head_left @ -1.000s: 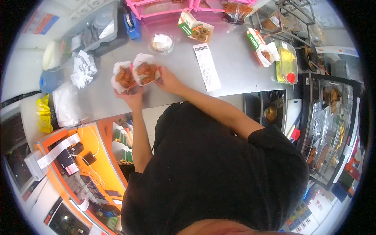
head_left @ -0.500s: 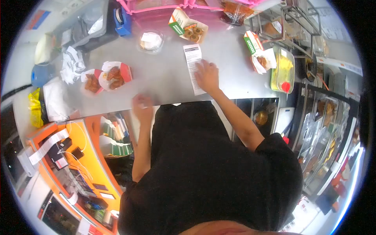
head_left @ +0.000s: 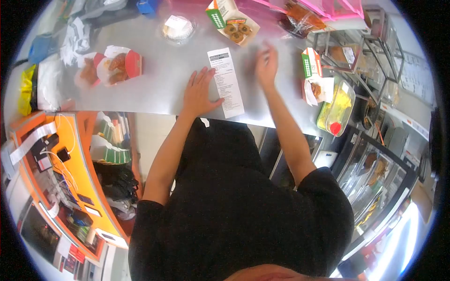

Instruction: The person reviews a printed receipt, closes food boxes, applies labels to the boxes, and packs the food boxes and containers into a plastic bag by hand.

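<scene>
A long printed receipt point(head_left: 228, 86) lies flat on the metal counter in front of me. My left hand point(head_left: 200, 92) rests at its left edge, fingers spread, thumb touching the paper. To the right of the receipt my right hand point(head_left: 266, 64) is over the counter, slightly blurred, its fingers partly curled; I cannot tell whether anything is in them. Beyond the receipt stands an open printed box point(head_left: 237, 29) with several round brown pieces inside. A clear round tub point(head_left: 178, 29) with a white label sits left of that box.
Two red-and-white cartons of fried chicken point(head_left: 119, 65) stand on the left. At the right are a green-and-orange box point(head_left: 311, 63), chicken in white paper point(head_left: 318, 90) and a clear container of yellow food point(head_left: 338, 110). A metal rack point(head_left: 375, 61) borders the counter, whose front edge is close to me.
My left hand has moved up and right from the counter's front edge to the receipt. My right hand has left the receipt and moved right. The camera view has shifted.
</scene>
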`<state>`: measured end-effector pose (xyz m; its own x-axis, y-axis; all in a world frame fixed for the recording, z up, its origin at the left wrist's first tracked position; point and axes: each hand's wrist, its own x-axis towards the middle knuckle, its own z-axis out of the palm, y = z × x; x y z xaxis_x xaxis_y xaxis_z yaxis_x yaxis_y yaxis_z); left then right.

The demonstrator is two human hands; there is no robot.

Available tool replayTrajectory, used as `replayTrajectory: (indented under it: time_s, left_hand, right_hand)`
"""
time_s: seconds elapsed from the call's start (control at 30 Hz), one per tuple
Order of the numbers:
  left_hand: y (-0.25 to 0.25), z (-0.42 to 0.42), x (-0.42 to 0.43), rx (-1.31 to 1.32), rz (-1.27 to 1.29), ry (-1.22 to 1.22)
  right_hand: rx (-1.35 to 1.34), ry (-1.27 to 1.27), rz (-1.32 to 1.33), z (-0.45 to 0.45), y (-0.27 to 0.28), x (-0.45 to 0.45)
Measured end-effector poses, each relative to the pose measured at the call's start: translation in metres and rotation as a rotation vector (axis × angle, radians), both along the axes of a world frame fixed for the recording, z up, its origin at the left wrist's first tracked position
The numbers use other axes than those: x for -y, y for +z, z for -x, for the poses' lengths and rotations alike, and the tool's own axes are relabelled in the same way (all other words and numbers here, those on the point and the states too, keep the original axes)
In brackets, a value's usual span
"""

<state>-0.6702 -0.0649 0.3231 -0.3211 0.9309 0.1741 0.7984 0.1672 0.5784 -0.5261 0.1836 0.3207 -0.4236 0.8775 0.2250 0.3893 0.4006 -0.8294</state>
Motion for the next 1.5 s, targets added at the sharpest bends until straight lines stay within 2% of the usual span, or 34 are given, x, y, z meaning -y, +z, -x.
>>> replayTrajectory:
  time_s: [0.03,0.1,0.17,0.27,0.37,0.47,0.57,0.63,0.77,0.87,0.93,1.03,1.17,1.27,1.3,1.4,1.5]
  left_hand:
    - [-0.001,-0.001,0.003,0.008,-0.011,0.004]
    - [-0.002,-0.004,0.010,0.039,-0.024,0.035]
    - [0.001,-0.005,0.014,0.077,-0.032,0.079]
    - [0.011,0.001,0.022,0.177,0.039,0.123]
    - [0.007,0.006,0.023,0.151,0.008,0.111]
    - [0.010,0.006,0.020,0.134,0.055,0.122]
    - [0.014,0.006,0.018,0.149,0.115,0.132]
    - [0.015,0.004,0.018,0.121,0.097,0.137]
    - [0.011,0.005,0.021,0.103,0.093,0.118]
    - [0.007,0.005,0.022,0.112,0.073,0.127]
    - [0.006,0.005,0.021,0.104,0.047,0.132]
    - [0.007,0.003,0.022,0.077,0.021,0.128]
    - [0.010,0.001,0.022,0.008,0.076,0.140]
    - [0.005,0.002,0.024,-0.007,0.038,0.124]
    - [0.005,0.002,0.024,-0.012,0.039,0.125]
    - [0.006,0.001,0.025,-0.004,0.029,0.128]
    - [0.007,0.001,0.024,0.019,0.012,0.114]
  right_hand:
    - [-0.128,-0.050,0.166,0.020,-0.015,-0.041]
    - [-0.108,-0.032,0.289,0.050,-0.028,-0.085]
    - [0.168,0.100,0.188,0.073,-0.024,-0.092]
    - [0.193,0.088,0.055,0.086,-0.025,-0.056]
    - [-0.236,-0.039,0.539,0.087,-0.027,-0.014]
    - [-0.143,-0.060,0.369,0.058,0.003,0.036]
    - [0.091,0.151,-0.091,0.014,0.005,0.079]
    - [0.147,0.266,-0.151,0.004,0.003,0.092]
    - [0.093,0.692,-0.244,0.017,0.010,0.113]
    - [0.360,0.553,-0.320,0.022,-0.015,0.078]
    - [0.310,0.269,-0.401,0.027,-0.015,0.049]
    - [0.182,0.243,-0.250,0.024,-0.017,0.050]
    - [0.176,0.480,-0.173,0.005,-0.007,0.092]
    - [0.148,0.734,-0.242,-0.002,-0.005,0.115]
    - [0.254,0.725,-0.302,-0.004,-0.007,0.114]
    - [0.350,0.266,-0.323,-0.004,-0.021,0.076]
    - [0.265,0.126,-0.228,-0.014,-0.025,0.056]
